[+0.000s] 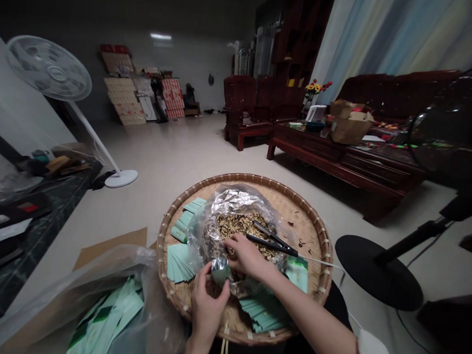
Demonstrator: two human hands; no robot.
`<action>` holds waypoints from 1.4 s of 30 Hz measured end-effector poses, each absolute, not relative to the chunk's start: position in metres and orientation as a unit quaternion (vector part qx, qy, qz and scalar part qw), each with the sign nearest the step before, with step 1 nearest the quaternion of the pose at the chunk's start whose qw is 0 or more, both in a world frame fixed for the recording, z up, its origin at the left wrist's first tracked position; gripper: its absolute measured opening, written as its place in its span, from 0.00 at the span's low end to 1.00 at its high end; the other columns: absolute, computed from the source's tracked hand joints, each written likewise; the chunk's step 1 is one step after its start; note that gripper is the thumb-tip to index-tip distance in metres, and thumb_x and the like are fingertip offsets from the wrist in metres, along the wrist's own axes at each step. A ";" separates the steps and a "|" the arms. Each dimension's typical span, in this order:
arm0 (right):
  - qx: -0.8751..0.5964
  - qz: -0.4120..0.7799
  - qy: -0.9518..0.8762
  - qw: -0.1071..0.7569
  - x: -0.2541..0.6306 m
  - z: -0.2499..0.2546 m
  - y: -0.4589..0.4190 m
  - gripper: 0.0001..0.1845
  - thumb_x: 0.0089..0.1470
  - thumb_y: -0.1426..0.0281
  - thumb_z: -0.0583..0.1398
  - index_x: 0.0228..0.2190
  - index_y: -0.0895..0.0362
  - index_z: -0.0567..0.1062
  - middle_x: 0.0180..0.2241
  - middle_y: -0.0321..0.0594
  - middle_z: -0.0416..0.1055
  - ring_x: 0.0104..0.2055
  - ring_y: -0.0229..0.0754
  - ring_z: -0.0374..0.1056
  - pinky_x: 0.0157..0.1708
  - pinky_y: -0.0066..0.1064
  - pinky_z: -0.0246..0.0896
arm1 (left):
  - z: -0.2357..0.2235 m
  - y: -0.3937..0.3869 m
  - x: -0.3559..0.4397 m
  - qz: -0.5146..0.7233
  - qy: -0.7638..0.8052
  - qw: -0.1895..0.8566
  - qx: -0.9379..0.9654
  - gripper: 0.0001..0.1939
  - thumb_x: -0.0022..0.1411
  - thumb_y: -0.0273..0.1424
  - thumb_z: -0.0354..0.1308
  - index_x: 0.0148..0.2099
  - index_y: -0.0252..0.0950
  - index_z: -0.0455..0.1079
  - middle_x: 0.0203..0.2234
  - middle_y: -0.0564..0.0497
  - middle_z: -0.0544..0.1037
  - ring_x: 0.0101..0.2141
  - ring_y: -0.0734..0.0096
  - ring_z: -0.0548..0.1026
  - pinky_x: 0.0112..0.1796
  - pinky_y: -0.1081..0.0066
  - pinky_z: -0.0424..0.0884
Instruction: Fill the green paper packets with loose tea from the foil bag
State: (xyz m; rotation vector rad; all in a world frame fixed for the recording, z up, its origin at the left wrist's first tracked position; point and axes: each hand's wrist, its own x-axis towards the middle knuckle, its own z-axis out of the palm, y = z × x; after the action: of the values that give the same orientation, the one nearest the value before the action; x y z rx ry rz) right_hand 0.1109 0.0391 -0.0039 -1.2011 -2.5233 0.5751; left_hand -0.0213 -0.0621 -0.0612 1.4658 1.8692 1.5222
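Observation:
My left hand (pixel 208 307) holds a small foil-lined packet (pixel 220 271) upright between thumb and fingers, its silvery mouth facing up. Close beside that mouth, my right hand (pixel 245 255) has its fingers drawn together over a loose dried mix (pixel 234 225) of pale and dark bits; whatever they pinch is hidden. The mix lies in an open clear plastic bag (pixel 202 225) on a round woven bamboo tray (pixel 323 230). A black hair straightener (pixel 270 244) with a white cord rests across the mix, its arms apart.
Fanned pale green packets (pixel 179 263) lie on the tray's left, more packets (pixel 265 311) at its front. A plastic bag of green packets (pixel 112 317) stands at lower left. A white fan (pixel 120 178), a black fan base (pixel 378 272) and a wooden table (pixel 338 158) surround the tray.

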 end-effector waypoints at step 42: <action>-0.448 0.545 -0.618 0.348 0.157 -0.023 0.063 0.14 0.36 0.70 0.63 0.30 0.60 0.74 0.21 0.30 0.69 0.22 0.34 0.64 0.25 0.26 0.59 | -0.046 -0.056 -0.019 0.506 0.637 0.081 0.576 0.21 0.52 0.31 0.58 0.50 0.34 0.65 0.39 0.43 0.75 0.38 0.60 0.75 0.38 0.61 0.74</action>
State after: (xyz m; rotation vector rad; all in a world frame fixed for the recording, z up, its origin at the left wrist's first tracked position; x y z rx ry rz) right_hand 0.1566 0.0631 -0.0234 -1.1611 -1.6028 1.4129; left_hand -0.0187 -0.0557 -0.0464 1.7211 1.9051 1.5121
